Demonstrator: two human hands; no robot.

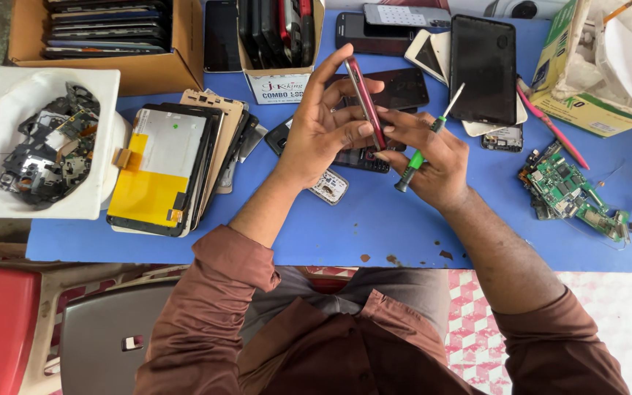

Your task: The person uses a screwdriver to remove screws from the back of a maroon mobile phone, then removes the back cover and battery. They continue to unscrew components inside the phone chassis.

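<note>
My left hand (321,124) holds a slim red phone (365,102) on edge above the blue table (345,234), thumb and fingers spread around it. My right hand (433,157) touches the phone's lower edge with its fingertips and also grips a small screwdriver with a green handle (424,146), its tip pointing up and to the right. A dark keypad phone (363,159) lies flat just under both hands.
A stack of screens and tablet panels (166,164) lies at left beside a white tray of black parts (45,143). Cardboard boxes of phones (111,33) stand at the back. A black tablet (484,69), a pink tool (550,124) and green circuit boards (572,194) lie at right.
</note>
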